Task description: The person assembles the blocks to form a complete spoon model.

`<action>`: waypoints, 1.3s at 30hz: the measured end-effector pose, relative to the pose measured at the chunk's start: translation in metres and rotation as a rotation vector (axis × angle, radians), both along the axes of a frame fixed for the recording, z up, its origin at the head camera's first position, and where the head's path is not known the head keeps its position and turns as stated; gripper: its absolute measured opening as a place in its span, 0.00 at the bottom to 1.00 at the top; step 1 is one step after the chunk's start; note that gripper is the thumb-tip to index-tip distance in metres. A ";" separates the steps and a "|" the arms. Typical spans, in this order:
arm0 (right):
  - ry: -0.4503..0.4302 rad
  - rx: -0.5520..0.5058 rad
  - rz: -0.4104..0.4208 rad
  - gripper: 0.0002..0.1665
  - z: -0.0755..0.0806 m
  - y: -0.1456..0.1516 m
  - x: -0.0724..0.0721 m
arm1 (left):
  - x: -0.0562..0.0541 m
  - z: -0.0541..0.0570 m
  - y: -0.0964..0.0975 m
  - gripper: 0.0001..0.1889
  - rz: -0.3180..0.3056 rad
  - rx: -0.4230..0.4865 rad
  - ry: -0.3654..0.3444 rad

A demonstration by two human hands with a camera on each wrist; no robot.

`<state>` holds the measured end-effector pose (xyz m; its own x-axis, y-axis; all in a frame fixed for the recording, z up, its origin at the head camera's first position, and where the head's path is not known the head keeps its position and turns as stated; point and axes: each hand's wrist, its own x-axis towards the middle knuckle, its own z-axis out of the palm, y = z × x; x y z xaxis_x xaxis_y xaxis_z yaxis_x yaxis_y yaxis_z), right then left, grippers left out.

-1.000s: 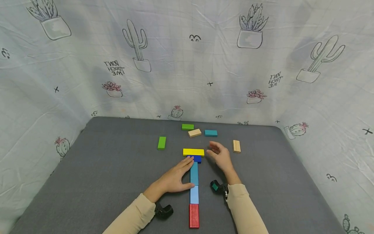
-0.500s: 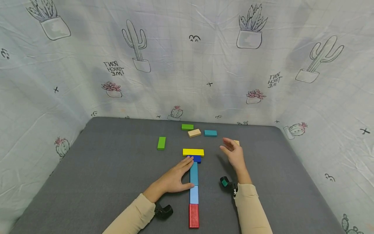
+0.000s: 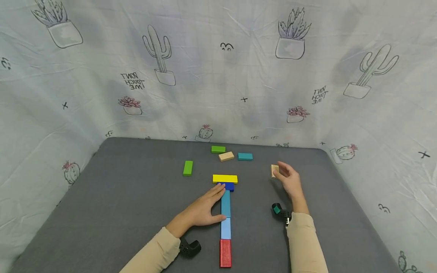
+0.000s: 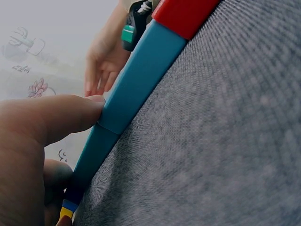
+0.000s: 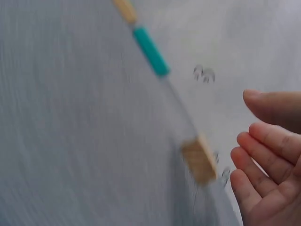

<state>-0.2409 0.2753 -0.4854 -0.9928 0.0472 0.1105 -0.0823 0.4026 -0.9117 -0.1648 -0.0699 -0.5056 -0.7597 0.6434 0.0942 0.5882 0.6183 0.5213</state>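
Observation:
A line of blocks runs up the table: red [image 3: 225, 254], light blue [image 3: 225, 229], teal-blue [image 3: 225, 205] and dark blue [image 3: 230, 187], topped by a crosswise yellow block [image 3: 224, 179]. My left hand [image 3: 202, 209] rests against this line from the left. Its extended fingertips overlap the dark blue block, and its thumb touches beside the seam of the two lighter blues, as the left wrist view shows. My right hand [image 3: 290, 182] hovers at a plain wooden block [image 3: 274, 170], thumb and loosely bent fingers apart. In the right wrist view a gap separates the fingers from the wooden block [image 5: 200, 160].
Farther back lie a green block [image 3: 218, 149], another wooden block [image 3: 226, 156] and a teal block [image 3: 245, 157]. A second green block [image 3: 188, 168] lies to the left. Patterned cloth [image 3: 205, 76] hangs behind the grey table [image 3: 136, 197].
My right hand has moved rightward from beside the yellow block to the wooden block at the right. The left hand and the line of blocks have stayed in place.

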 end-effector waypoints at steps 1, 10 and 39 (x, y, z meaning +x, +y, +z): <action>-0.007 0.010 0.008 0.34 -0.002 0.005 -0.002 | 0.000 0.000 0.000 0.46 0.001 0.001 0.000; -0.065 0.091 0.182 0.40 -0.011 0.031 -0.015 | -0.001 -0.001 0.000 0.46 0.000 0.010 -0.003; -0.156 0.159 0.209 0.42 -0.009 0.036 -0.018 | -0.002 -0.002 0.000 0.46 0.000 0.018 -0.004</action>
